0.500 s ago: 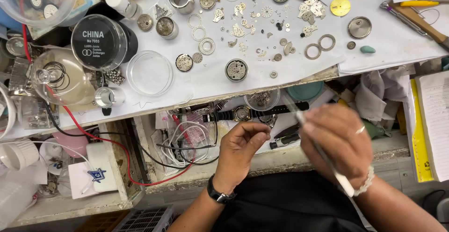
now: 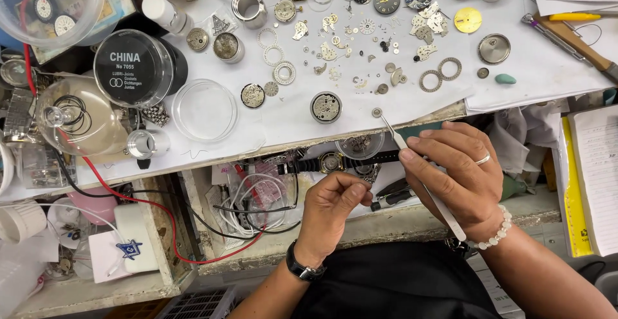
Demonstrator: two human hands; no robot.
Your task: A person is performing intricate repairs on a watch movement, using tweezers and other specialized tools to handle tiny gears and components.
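Observation:
My right hand (image 2: 458, 172) grips slim metal tweezers (image 2: 400, 142) whose tips reach up to a small round metal part (image 2: 376, 112) on the white paper near the bench edge. A ring sits on one finger and a bead bracelet on the wrist. My left hand (image 2: 333, 206), with a black wristwatch, is curled loosely below the bench edge, fingers closed; whether it pinches anything I cannot tell. Just above it a gold watch on a black strap (image 2: 331, 161) lies in the open drawer. A round watch movement (image 2: 326, 107) rests left of the tweezer tips.
The white paper (image 2: 541, 74) holds several gears, rings, dials and plates. A clear dish (image 2: 205, 109), black round tin (image 2: 133, 68) and glass dome (image 2: 80, 116) stand at left. Red and white wires (image 2: 251, 197) fill the drawer. Papers and a yellow pen (image 2: 575, 16) lie at right.
My right hand has moved up and left, bringing the tweezer tips from the drawer up to the small round part on the paper. My left hand has barely shifted.

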